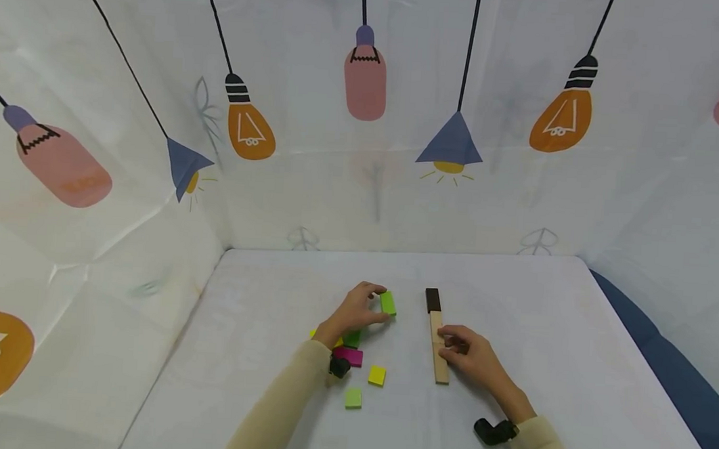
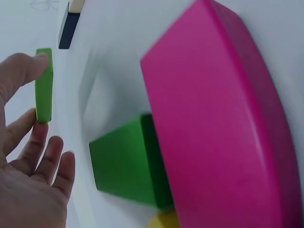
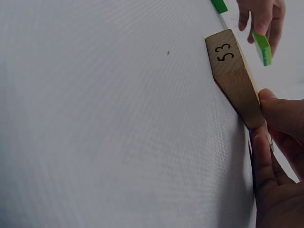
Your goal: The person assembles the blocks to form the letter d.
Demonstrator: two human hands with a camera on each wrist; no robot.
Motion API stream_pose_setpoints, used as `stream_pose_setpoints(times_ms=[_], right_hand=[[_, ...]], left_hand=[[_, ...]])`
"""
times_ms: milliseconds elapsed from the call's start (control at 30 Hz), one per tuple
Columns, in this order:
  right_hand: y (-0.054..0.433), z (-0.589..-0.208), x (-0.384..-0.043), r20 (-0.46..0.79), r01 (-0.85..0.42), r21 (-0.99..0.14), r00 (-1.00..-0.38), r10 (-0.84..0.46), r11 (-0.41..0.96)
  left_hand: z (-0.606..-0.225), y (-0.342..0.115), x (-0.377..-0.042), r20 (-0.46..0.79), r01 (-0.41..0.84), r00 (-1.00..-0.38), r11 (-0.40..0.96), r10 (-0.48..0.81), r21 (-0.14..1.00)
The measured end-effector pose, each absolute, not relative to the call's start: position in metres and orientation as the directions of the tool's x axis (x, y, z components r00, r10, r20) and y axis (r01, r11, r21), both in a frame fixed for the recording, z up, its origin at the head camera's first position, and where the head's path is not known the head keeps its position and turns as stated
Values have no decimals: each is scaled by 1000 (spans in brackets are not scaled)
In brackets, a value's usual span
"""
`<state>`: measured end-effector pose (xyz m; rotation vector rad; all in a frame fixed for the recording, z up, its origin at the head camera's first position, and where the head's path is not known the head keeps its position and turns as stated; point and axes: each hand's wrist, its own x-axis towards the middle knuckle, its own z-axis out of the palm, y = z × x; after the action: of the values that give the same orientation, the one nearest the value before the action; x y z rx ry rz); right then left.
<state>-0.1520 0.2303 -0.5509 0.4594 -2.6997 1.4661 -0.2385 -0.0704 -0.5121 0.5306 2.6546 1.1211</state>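
Observation:
My left hand [image 1: 356, 310] pinches a lime green block [image 1: 388, 303] between thumb and fingertips, held on edge above the table; the left wrist view shows this lime green block [image 2: 44, 90] side on. With curled fingers my right hand [image 1: 477, 356] holds a plain wooden block [image 3: 237, 88], its end marked 53. This wooden block [image 1: 440, 372] lies in a straight row with another wooden block [image 1: 436, 321] and a dark brown block [image 1: 433, 300] at the far end. The right fingertips sit near the joint of the two wooden blocks.
Near the left wrist lie a magenta block [image 1: 350, 356], a dark green block [image 1: 351, 338] and a partly hidden yellow block [image 1: 313, 333]. Closer in are a yellow block [image 1: 377, 375] and a light green block [image 1: 353, 398]. The white table [image 1: 571, 371] meets a lamp-printed cloth wall [image 1: 397, 206].

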Motion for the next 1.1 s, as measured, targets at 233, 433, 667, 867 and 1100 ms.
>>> stream_pose_setpoints(times_ms=[233, 433, 667, 867, 1100], right_hand=[[230, -550, -152, 186, -286, -815, -953, -240, 504], [229, -549, -152, 160, -261, -820, -959, -233, 509], [229, -549, -152, 156, -259, -825, -959, -237, 503], [231, -551, -152, 143, -248, -836, -959, -243, 489], [230, -550, -152, 132, -235, -838, -963, -236, 492]], left_hand=[[-510, -60, -244, -16, 259, -919, 634, 394, 728], [-508, -52, -252, 17, 287, -918, 635, 395, 718], [-503, -39, -261, 50, 336, -906, 642, 420, 689], [-496, -24, -266, 66, 360, -895, 624, 442, 694], [-494, -9, -272, 86, 385, -886, 619, 456, 684]])
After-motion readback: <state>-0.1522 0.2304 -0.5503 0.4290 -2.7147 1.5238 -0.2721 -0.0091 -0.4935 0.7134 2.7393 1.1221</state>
